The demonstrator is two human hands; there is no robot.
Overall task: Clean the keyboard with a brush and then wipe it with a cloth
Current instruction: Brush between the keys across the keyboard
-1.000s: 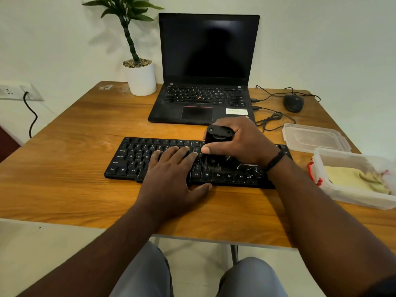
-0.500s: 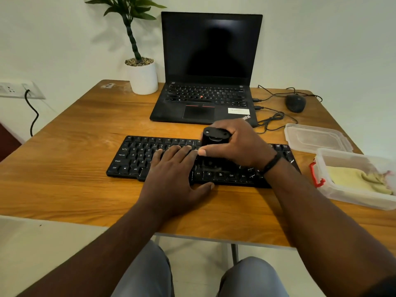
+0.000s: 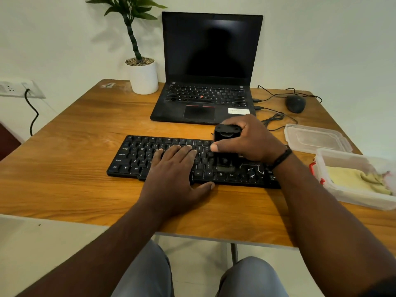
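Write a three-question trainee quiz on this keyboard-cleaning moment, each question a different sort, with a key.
1. True or false: the right hand grips the black brush over the keyboard.
2. Where does the yellow cloth lie? A) on the laptop B) in the open plastic box C) under the left hand
3. Fill in: the left hand rests flat on the ____.

Key: 1 true; 2 B, in the plastic box; 3 keyboard.
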